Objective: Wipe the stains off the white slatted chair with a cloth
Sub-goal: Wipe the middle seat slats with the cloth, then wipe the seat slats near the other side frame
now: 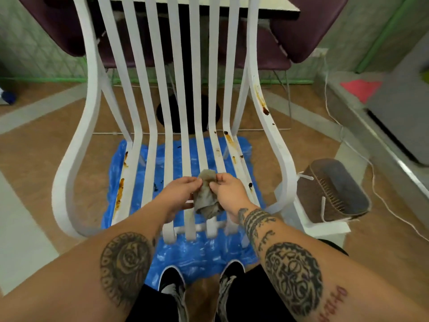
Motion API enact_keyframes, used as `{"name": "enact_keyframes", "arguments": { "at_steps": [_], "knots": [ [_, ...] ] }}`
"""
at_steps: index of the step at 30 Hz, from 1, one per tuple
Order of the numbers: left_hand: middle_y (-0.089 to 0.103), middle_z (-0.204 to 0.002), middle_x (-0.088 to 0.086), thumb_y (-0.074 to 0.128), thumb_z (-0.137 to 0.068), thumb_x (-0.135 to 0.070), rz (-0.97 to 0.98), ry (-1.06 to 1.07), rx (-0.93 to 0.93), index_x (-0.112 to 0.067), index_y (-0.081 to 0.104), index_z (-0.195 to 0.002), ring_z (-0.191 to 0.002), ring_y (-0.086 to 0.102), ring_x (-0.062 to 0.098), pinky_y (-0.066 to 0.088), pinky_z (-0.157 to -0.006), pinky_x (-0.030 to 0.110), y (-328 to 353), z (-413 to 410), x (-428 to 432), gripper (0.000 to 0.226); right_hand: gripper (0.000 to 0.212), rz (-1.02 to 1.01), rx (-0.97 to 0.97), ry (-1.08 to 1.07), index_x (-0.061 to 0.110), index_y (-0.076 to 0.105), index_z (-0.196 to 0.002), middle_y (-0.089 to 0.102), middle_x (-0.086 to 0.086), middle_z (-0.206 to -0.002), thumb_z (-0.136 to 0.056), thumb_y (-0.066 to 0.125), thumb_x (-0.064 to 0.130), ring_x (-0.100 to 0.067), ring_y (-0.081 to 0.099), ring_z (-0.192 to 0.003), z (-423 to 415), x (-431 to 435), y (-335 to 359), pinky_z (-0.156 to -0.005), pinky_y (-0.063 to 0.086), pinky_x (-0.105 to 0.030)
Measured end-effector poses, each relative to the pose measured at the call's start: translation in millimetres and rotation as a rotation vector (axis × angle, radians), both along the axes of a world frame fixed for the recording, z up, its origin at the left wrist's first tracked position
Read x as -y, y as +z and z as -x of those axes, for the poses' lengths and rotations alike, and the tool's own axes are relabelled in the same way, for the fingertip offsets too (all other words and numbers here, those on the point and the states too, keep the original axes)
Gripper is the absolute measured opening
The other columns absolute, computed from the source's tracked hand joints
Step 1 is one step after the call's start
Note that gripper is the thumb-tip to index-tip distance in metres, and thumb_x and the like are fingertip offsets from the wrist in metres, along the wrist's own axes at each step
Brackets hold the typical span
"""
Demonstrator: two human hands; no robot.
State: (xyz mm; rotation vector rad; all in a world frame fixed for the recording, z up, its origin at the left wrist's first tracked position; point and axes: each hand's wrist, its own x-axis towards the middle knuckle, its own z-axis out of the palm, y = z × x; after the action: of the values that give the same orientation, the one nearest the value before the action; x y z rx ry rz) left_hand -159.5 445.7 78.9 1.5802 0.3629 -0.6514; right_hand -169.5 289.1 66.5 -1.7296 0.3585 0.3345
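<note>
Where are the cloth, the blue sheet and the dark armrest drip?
cloth (204,201), head view, crumpled middle.
blue sheet (197,256), head view, bare front patch.
dark drip (266,111), head view, its lower blob.

A blue plastic sheet (185,256) covers the floor beneath the left hand (178,194) and right hand (228,191). Right of them a brown grilled appliance (334,189) sits on a white stand (325,228). Purple chairs (308,29) and a black table base (205,112) stand well beyond.
</note>
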Motion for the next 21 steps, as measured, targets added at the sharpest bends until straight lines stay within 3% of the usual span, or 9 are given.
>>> {"name": "enact_keyframes", "arguments": {
  "at_steps": [3,8,13,16,18,21],
  "knots": [
    [0.073,-0.107,0.011,0.065,-0.099,-0.025,-0.002,0.038,0.04,-0.009,0.064,-0.111,-0.091,0.071,0.021,0.058,-0.071,0.033,17,-3,20,0.02,0.021,-0.074,0.004,-0.073,0.025,0.069,-0.105,0.074,-0.003,-0.104,-0.089,0.055,0.024,-0.024,0.07,-0.098,6,14,9,-0.088,0.057,-0.049],
    [0.074,-0.102,0.011,0.072,-0.094,-0.019,0.024,0.061,0.131,-0.015,0.063,-0.103,-0.086,0.073,0.024,0.058,-0.067,0.035,42,1,33,0.013,0.023,-0.261,0.069,-0.158,0.021,0.068,-0.109,0.074,-0.002,-0.104,-0.09,0.067,0.035,-0.021,0.071,-0.097,20,31,23,-0.083,0.06,-0.045],
    [0.075,-0.104,0.01,0.077,-0.09,-0.021,-0.043,0.015,0.186,-0.013,0.063,-0.11,-0.095,0.073,0.026,0.062,-0.077,0.039,63,17,35,0.025,0.007,-0.056,0.159,-0.232,0.02,0.071,-0.089,0.074,-0.003,-0.088,-0.089,0.07,0.028,-0.022,0.07,-0.085,29,35,37,-0.078,0.06,-0.041],
    [0.075,-0.105,0.009,0.072,-0.094,-0.02,-0.052,0.028,0.167,-0.014,0.064,-0.113,-0.095,0.073,0.025,0.063,-0.08,0.043,68,25,36,0.022,0.009,-0.091,0.09,-0.252,0.021,0.065,-0.097,0.071,-0.005,-0.1,-0.094,0.061,0.028,-0.021,0.068,-0.093,33,31,46,-0.083,0.059,-0.044],
    [0.075,-0.105,0.01,0.071,-0.094,-0.018,-0.077,0.046,0.161,-0.016,0.065,-0.111,-0.095,0.074,0.026,0.063,-0.082,0.045,64,29,35,0.018,0.015,-0.018,0.089,-0.224,0.021,0.057,-0.107,0.065,0.001,-0.11,-0.095,0.06,0.029,-0.013,0.063,-0.095,41,26,48,-0.081,0.056,-0.033],
    [0.074,-0.104,0.013,0.066,-0.097,-0.015,-0.076,0.08,0.11,-0.014,0.063,-0.111,-0.091,0.074,0.026,0.063,-0.073,0.039,53,39,38,0.014,0.039,0.072,0.189,-0.176,0.029,0.045,-0.127,0.054,0.014,-0.116,-0.093,0.064,0.032,-0.006,0.057,-0.101,58,22,40,-0.077,0.049,-0.02]
  ]
}}
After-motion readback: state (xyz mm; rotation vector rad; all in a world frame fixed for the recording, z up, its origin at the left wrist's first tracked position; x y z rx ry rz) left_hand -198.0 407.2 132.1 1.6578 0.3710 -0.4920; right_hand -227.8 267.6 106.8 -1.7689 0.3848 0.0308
